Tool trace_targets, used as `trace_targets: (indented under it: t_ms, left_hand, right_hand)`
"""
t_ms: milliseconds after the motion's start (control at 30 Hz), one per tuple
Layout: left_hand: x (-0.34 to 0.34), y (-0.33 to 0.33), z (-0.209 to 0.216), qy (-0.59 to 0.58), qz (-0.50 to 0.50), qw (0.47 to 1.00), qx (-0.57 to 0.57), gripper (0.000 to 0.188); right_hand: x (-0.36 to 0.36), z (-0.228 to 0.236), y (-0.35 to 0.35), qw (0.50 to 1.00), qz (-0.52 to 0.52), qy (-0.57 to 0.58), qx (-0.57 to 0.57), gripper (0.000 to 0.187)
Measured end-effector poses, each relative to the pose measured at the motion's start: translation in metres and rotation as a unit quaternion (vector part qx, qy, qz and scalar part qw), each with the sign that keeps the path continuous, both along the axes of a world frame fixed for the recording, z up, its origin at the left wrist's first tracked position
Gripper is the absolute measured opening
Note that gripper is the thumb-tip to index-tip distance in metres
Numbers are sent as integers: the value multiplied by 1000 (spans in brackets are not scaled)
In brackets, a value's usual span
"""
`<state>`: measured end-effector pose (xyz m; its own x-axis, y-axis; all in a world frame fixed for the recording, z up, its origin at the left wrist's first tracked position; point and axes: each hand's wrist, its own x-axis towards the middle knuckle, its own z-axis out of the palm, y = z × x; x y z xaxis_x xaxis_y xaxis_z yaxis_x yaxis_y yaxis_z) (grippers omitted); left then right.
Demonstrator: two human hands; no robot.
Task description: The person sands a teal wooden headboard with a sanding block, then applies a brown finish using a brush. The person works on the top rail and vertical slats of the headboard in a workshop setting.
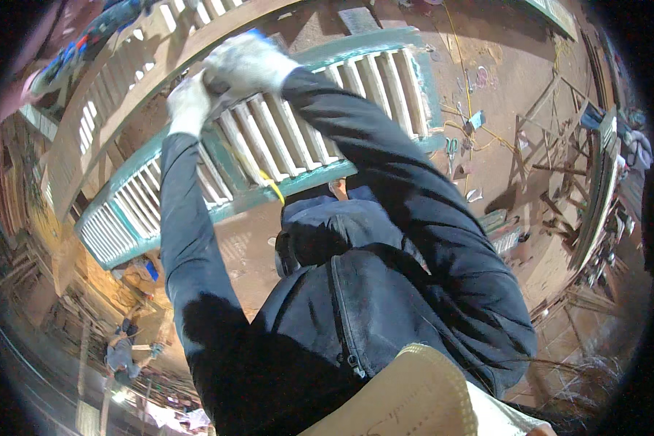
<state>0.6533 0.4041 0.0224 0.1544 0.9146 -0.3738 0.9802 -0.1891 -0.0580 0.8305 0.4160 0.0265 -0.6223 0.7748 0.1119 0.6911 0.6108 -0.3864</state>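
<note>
A long louvered shutter panel (pixel 240 192), with a worn green frame and pale slats, lies across in front of me. Over its far edge, my left hand (pixel 189 105) in a white glove is closed, close beside my right hand (pixel 251 64). The right hand, also gloved in white, is curled closed, with a bit of blue at its top. Between them is something greyish that blur and the gloves keep me from naming. A yellow strip (pixel 272 187) hangs over the panel's near rail.
Beyond the panel, a long wooden board (pixel 134 94) stretches across the upper left. Scissors (pixel 452 147) and yellow cord (pixel 458 73) lie on the brown floor at right. Wooden frames (pixel 552 131) stand farther right. Another person (pixel 123 356) is at lower left among wood pieces.
</note>
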Motion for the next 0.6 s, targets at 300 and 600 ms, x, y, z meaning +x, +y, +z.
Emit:
trace_targets:
  t_ms: [300,600]
  left_hand:
    - [81,12,3,-10,-59,998,-4,46]
    - [299,42,-15,-89,-145,985,24,32]
  right_hand:
    - [86,5,-4,998,-33,37,-35,52]
    - [296,8,2,991,-115,12,63,43]
